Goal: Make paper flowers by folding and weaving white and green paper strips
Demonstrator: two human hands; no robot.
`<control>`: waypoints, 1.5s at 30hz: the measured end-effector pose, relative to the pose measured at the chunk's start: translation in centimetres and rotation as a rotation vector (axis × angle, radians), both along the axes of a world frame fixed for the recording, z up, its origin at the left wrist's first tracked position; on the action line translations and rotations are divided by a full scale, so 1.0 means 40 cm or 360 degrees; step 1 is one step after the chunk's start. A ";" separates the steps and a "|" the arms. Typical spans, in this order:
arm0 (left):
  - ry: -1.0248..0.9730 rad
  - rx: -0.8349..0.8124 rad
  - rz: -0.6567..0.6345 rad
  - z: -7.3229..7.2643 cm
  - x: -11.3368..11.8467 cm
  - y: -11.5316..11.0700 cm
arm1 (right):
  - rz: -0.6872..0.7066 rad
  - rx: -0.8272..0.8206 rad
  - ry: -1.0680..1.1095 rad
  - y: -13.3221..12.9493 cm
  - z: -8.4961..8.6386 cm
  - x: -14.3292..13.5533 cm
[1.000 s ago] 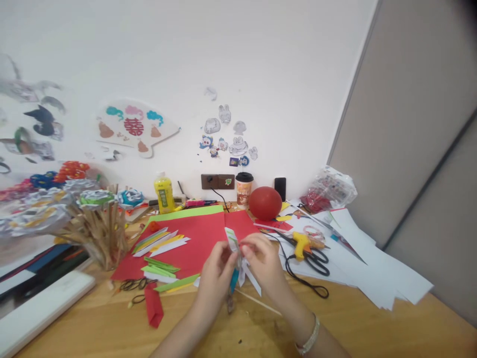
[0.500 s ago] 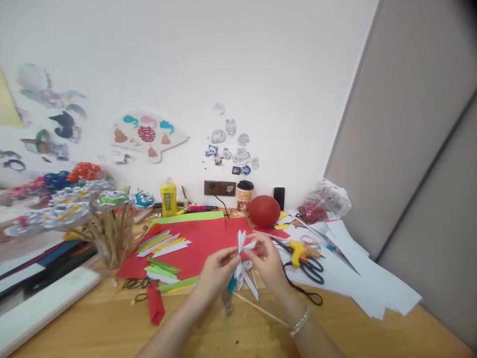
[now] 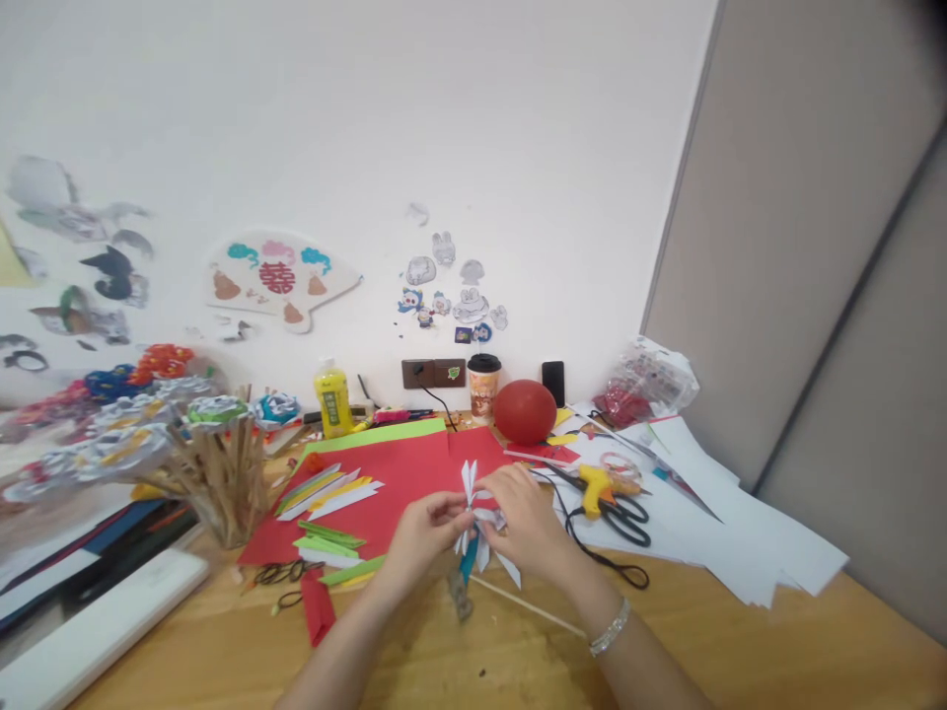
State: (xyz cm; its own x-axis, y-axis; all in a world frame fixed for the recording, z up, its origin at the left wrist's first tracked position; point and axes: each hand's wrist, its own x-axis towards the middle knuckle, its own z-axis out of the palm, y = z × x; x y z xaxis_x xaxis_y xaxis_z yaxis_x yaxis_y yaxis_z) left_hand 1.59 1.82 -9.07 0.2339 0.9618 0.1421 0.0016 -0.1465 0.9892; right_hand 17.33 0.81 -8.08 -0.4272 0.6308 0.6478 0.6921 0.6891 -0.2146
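Between my two hands is a folded white paper piece [image 3: 469, 479] with pointed, petal-like tips standing up. My left hand [image 3: 429, 531] pinches it from the left, thumb and fingers closed on its middle. From the right, my right hand [image 3: 522, 518] has its fingers curled over the white folds, partly hiding them. Below the hands hang more white paper points and a blue strip [image 3: 468, 560]. A thin wooden stick [image 3: 529, 605] lies on the table under my right wrist.
Red paper sheets [image 3: 410, 463] carry folded strips [image 3: 332, 493] at left. A red balloon [image 3: 525, 412], a lidded cup [image 3: 484, 387] and a yellow bottle [image 3: 333, 399] stand behind. Right are a yellow glue gun [image 3: 594, 490], black-handled scissors [image 3: 627, 521] and white sheets [image 3: 769, 537]. Sticks in a jar [image 3: 229, 483] stand left.
My right hand has turned and its fingers have come in closer over the white paper, covering more of it. My left hand keeps its pinch. The camera view has shifted slightly.
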 end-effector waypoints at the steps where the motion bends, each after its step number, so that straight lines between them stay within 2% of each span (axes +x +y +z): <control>1: 0.0033 0.0016 -0.0031 0.001 0.002 0.000 | -0.0050 0.0049 -0.0070 0.002 -0.004 -0.002; 5: 0.0090 0.0029 -0.0009 -0.009 0.014 -0.002 | -0.0201 0.0158 -0.0306 0.014 -0.022 -0.004; 7: 0.0123 0.0027 -0.0043 -0.018 0.016 -0.005 | -0.0213 0.0177 -0.0402 0.021 -0.024 0.001; 9: 0.0290 0.0114 -0.0073 -0.025 0.012 -0.008 | -0.0187 0.0197 -0.0491 0.029 -0.024 0.011; 13: 0.0961 0.0622 -0.0071 -0.024 -0.013 -0.011 | -0.0025 0.0158 -0.0574 0.048 -0.038 0.028; 15: 0.1195 0.0897 -0.0033 -0.021 -0.029 -0.006 | 0.0036 0.0103 -0.0525 0.058 -0.053 0.033; 20: 0.1485 0.1361 -0.0043 -0.012 -0.059 0.008 | 0.0187 0.0014 -0.0356 0.075 -0.079 0.041; 23: 0.1591 0.1507 -0.0010 0.000 -0.052 0.000 | 0.0214 -0.0006 -0.0373 0.072 -0.078 0.038; 30: 0.1876 0.1525 0.0154 0.013 -0.007 -0.035 | -0.0002 -0.0021 -0.0398 0.048 -0.065 0.012; 36: 0.1675 0.1420 0.0036 0.009 -0.009 -0.039 | -0.0026 -0.0053 -0.0384 0.025 -0.043 0.009; 40: 0.1581 0.1330 0.0100 0.007 -0.004 -0.044 | 0.0027 -0.0088 -0.0283 0.018 -0.037 0.009; 45: 0.1559 0.1283 0.0144 0.007 0.000 -0.043 | 0.0115 -0.0162 -0.0144 0.032 -0.052 0.014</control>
State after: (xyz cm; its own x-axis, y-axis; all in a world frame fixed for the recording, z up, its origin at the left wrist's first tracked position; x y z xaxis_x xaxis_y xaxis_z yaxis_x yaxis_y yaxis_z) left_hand 1.58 0.10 -8.79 0.5100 0.7019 0.4973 0.7202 -0.6645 0.1993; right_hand 17.88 2.11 -10.15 -0.5275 0.6570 0.5387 0.6614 0.7155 -0.2250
